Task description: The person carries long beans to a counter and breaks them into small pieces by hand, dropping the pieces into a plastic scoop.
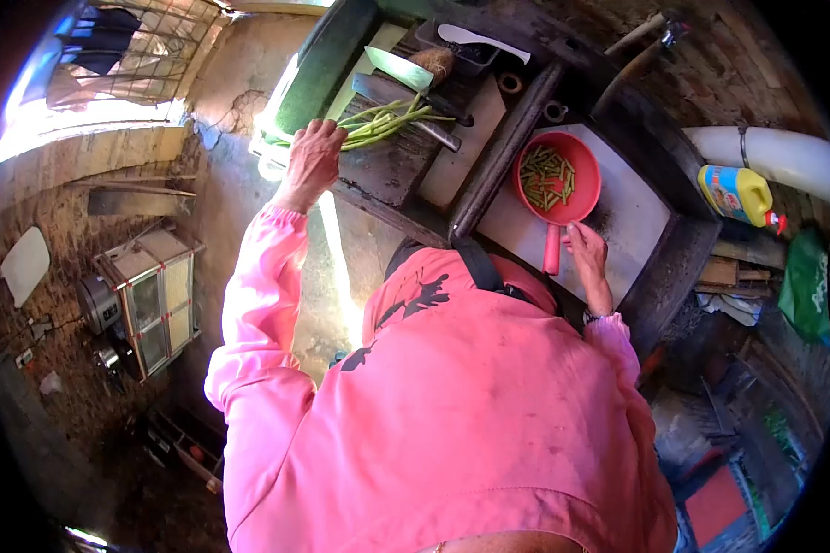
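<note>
Long green beans (387,124) lie in a loose bundle across a dark board at the upper left of the counter. My left hand (314,158) is closed on their left end, its fingers curled over the stalks. A red pan (587,175) holding cut bean pieces (546,175) rests on the pale surface to the right. Beside the pan's handle (551,249), my right hand (586,251) has its fingers bent near the handle's right side; what they pinch, if anything, is too small to make out. A cleaver (399,68) lies behind the beans.
A white spatula (480,41) rests over a dark tray at the back. A dark raised divider (507,152) separates the board from the pan's area. A yellow bottle (738,194) stands at the right near a white pipe (775,157).
</note>
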The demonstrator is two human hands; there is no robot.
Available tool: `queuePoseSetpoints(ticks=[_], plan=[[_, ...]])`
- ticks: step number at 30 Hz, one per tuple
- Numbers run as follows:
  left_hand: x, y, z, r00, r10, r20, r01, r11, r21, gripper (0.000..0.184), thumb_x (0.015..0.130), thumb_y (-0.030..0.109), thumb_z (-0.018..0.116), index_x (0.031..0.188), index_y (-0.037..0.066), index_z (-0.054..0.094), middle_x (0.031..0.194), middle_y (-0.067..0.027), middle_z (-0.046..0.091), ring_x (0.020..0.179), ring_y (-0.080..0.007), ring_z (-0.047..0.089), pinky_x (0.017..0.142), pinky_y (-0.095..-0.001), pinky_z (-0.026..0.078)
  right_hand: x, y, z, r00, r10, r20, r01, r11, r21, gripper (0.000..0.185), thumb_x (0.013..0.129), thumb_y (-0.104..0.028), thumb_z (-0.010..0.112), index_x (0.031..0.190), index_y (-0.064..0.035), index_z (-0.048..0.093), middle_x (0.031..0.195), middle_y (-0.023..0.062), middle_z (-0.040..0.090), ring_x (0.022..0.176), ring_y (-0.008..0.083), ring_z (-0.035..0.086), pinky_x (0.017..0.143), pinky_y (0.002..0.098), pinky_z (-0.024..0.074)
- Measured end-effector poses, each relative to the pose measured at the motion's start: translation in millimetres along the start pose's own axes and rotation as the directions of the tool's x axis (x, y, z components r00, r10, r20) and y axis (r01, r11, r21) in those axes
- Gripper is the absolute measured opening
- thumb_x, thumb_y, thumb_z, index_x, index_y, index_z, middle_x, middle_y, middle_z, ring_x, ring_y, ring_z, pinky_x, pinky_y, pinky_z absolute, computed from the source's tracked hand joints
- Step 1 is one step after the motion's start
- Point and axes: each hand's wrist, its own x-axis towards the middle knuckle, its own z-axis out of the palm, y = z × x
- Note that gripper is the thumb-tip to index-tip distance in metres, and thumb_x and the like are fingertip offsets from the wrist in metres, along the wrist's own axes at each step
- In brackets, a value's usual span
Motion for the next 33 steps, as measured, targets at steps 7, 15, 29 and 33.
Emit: queuePoseSetpoints(ticks=[7,15,29,33], plan=[[-10.5,17.8,-47.1,0.981,-0.177,0.074,0.189,0.827,-0.529,0.015,0.091,0.014,0.055,0.102,0.003,0.058,0.078,-0.0082,0.06,0.074,-0.0239,0.06,0.064,-0.0354,0.046,-1.6,1.0,10.8,0.996,-0.075,0.039,0.075,0.997,0.001,0.033,0.094,-0.026,0.056,0.112,0.0014,0.064,0.081,0.0077,0.069,0.073,0.0139,0.065,0.067,0.0278,0.0529],[-37.4,47.3,-43.1,0.917,-0.348,0.194,0.31,0.318,-0.896,0.018,0.092,0.015,0.056,0.099,-0.001,0.061,0.067,-0.0022,0.057,0.062,-0.01,0.055,0.056,-0.0256,0.044,-15.9,1.4,6.6,0.994,-0.09,0.058,0.089,0.996,0.014,0.033,0.094,-0.027,0.056,0.11,0.0006,0.066,0.081,0.0075,0.069,0.07,0.0136,0.066,0.065,0.0267,0.0526],[-78.8,132.1,-85.9,0.942,-0.126,0.312,0.263,-0.304,-0.916,0.02,0.092,0.015,0.057,0.101,-0.002,0.064,0.075,-0.0039,0.059,0.07,-0.0105,0.053,0.066,-0.0233,0.041,-68.6,-182.9,19.4,0.876,-0.179,0.448,-0.064,0.877,0.477,0.038,0.097,-0.034,0.052,0.118,-0.0032,0.061,0.09,0.0073,0.069,0.075,0.0115,0.066,0.069,0.0194,0.0497],[-85.9,144.6,-83.6,0.952,-0.08,0.294,0.255,-0.317,-0.913,0.019,0.091,0.013,0.059,0.101,-0.003,0.064,0.076,-0.0055,0.061,0.071,-0.0128,0.055,0.068,-0.0253,0.042,-76.0,-195.8,16.9,0.821,-0.244,0.516,-0.103,0.825,0.555,0.037,0.096,-0.031,0.054,0.12,-0.0045,0.06,0.092,0.005,0.068,0.078,0.0113,0.067,0.07,0.0194,0.0507]])
